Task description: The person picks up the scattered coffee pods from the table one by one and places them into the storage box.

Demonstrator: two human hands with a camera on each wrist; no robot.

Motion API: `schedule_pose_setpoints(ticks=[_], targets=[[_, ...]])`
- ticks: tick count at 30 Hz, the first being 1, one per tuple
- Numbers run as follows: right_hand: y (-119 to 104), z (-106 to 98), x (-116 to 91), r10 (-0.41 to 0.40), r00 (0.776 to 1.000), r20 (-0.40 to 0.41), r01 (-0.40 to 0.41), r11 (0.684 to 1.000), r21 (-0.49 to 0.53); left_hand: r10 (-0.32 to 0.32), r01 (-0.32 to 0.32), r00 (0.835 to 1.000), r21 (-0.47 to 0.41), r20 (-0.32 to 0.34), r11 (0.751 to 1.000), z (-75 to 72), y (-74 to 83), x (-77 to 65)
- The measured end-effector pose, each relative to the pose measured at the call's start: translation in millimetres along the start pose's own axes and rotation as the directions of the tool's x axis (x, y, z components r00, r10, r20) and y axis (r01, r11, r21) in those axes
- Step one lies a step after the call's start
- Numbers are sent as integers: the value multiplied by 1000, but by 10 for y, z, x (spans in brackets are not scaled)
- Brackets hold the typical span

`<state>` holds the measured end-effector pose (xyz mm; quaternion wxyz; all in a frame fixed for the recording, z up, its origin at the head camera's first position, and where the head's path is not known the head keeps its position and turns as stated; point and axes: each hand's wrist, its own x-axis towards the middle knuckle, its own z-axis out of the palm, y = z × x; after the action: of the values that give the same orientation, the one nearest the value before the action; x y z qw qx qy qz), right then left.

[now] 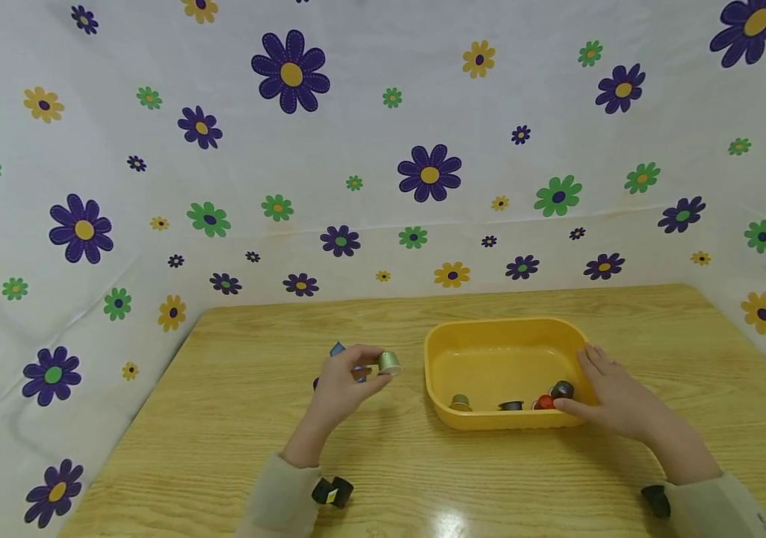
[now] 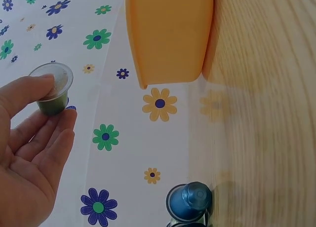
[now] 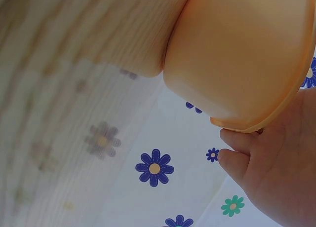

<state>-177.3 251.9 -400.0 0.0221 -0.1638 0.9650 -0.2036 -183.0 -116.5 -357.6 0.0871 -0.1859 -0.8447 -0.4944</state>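
My left hand (image 1: pixel 342 385) pinches a green coffee capsule (image 1: pixel 388 363) between thumb and fingers, above the table and left of the yellow tub (image 1: pixel 507 421). In the left wrist view the thumb lies on the pale lid of the capsule (image 2: pixel 53 104). Blue coffee capsules (image 2: pixel 190 202) stand on the table, partly hidden behind the left hand in the head view. My right hand (image 1: pixel 625 403) holds the tub at its right front corner, thumb over the rim and fingers along the right side. The right wrist view shows fingertips against the tub's rim (image 3: pixel 247 126).
Inside the tub, along its front wall, lie a greenish capsule (image 1: pixel 460 402), a dark capsule (image 1: pixel 511 406), a red capsule (image 1: pixel 544 402) and a black capsule (image 1: pixel 563 389). A flower-patterned cloth (image 1: pixel 356 149) hangs behind the wooden table (image 1: pixel 423 478).
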Motion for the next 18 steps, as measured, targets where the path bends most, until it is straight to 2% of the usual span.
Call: schedule_pose_setpoints(ticks=[3,10,18], targets=[[0,1,-1,-1,1000,2,1,1000,0,6,-6,1000,-5,-3,1000,35,-38,15],[0,1,-2,-2,1000,2,2,1000,0,19,-18,1000,-61,21,998,148,-309,100],[1,-2,-6,-2,1000,4,2,1000,5,47,-45,998,-38,48,998,236,-293,146]])
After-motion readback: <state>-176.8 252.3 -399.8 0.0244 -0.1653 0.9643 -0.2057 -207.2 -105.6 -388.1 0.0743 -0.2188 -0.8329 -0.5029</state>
